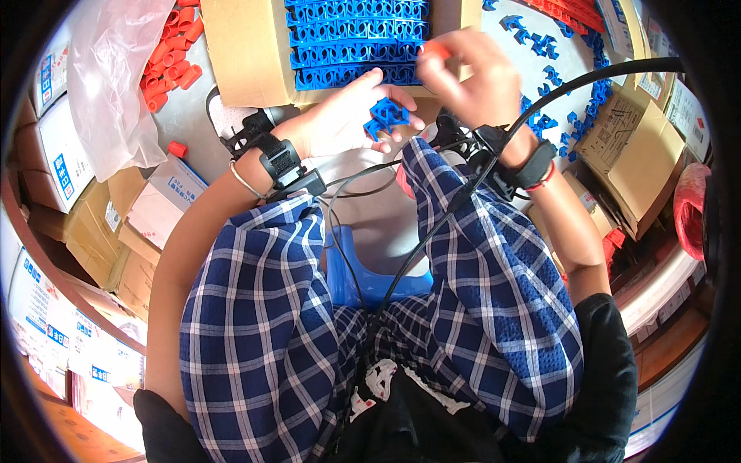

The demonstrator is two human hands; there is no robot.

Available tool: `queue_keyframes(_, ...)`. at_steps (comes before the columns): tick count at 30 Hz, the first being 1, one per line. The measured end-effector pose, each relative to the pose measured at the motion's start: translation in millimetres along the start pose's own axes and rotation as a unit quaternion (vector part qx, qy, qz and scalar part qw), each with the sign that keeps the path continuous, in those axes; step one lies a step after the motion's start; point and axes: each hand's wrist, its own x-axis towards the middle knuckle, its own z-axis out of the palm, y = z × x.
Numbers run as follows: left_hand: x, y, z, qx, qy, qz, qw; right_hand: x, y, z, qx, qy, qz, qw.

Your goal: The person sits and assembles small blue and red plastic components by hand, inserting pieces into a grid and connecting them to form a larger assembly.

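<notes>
Left hand (340, 119), one: palm turned up, fingers loosely bent around blue clips (388, 114), at least two, just below the near edge of the open carton (245, 54). Right hand (480, 81), one: motion-blurred, thumb and fingers pinching one red piece (434, 51) over the carton's near right corner.

Open carton, one: at least four rows of blue clips (359, 54) inside, flaps spread.

Left of the carton: red tubes (174, 58), roughly twenty, overlapping; one lone red tube (177, 149) apart from the pile; one clear plastic bag (116, 85).

Right of the carton: loose blue clips (544, 46), scattered, too many to count; one red roll (691, 210) farther out.

Surface: pale grey (187, 112), bordered on both sides by cardboard boxes (637, 150).

Margins: a grey strip between carton and red tubes; below the carton, two checked trouser legs (262, 309) confine the hands' room.
</notes>
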Motion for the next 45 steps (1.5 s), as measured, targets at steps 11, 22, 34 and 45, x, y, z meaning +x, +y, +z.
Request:
queue_keyframes(11,5,7,14,-0.026,0.03,-0.026,0.999,-31,22,-23,-0.074,-0.037,-0.046,0.995)
queue_keyframes(22,1,0,6,0.074,0.018,0.041,0.996,-33,6,-5,0.029,-0.215,-0.022,0.976)
queue_keyframes(34,1,1,7,0.1,-0.008,0.045,0.994,-36,8,7,0.16,-0.325,0.164,0.917)
queue_keyframes(45,3,1,10,0.072,0.011,0.042,0.996,-40,23,17,0.3,-0.254,0.287,0.874)
